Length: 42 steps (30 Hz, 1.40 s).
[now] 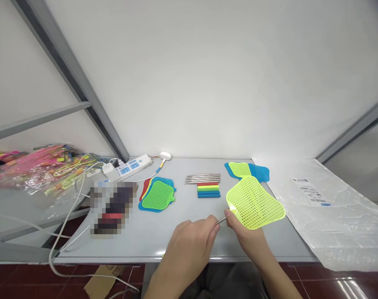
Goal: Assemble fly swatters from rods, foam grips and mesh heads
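A yellow-green mesh fly swatter head (pixel 260 203) is in my right hand (pixel 249 238), pinched by its neck with the thumb on top. Into that neck runs a thin metal rod (pixel 221 220). My left hand (pixel 191 243) is closed around the rod's other part, with the back of the hand hiding most of it. Beyond my hands lie several loose metal rods (pixel 203 178) and a row of coloured tube grips (pixel 208 191). To the left is a stack of swatter heads, a green one (pixel 157 195) uppermost. Blue heads (pixel 259 172) lie farther back on the right.
A white power strip (pixel 134 166) with cables stands at the back left of the grey table (pixel 139 245). Nearer is a blurred-out item (pixel 112 209). Clear plastic packaging (pixel 319 207) covers the right side and overhangs the front edge. Bagged colourful items (pixel 52 166) are at far left.
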{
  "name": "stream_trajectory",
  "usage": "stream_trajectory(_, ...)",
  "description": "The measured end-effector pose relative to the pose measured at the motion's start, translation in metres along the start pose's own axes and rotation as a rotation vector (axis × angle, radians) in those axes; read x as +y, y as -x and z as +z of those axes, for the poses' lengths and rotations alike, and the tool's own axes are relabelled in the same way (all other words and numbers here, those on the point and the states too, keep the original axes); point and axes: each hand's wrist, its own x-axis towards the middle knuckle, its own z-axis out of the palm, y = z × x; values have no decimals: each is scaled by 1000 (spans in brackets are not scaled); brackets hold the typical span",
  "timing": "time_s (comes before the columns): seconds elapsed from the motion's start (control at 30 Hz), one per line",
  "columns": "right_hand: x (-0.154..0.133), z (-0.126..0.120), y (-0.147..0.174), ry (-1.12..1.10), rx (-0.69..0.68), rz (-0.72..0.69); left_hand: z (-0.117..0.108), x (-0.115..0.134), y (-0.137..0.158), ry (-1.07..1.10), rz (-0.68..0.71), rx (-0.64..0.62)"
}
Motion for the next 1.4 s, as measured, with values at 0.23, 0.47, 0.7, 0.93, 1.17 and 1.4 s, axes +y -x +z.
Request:
stream_trajectory(0.23, 4, -44, -41, -189, 102, -40, -13, -12, 9, -65, 12, 7)
stream_trajectory(0.47, 2, -5, -14, -104, -278, -43, 2, 4, -6, -101, 71, 49)
stream_trajectory(0.7, 13, -55, -45, 48, -72, -35, -12, -13, -1, -31, -6, -43)
stream_trajectory(0.93, 5, -85, -60, -173, 84, -51, -28, -41, 13, 57, -70, -50)
stream_trajectory(1.17, 5, -28, -32, -117, -64, -31, -9, -22, 2, -152, -43, 31)
stream_trajectory(1.4, 1, -45, -32, 69, -61, -125, 5, -25, 2, -180, -43, 49)
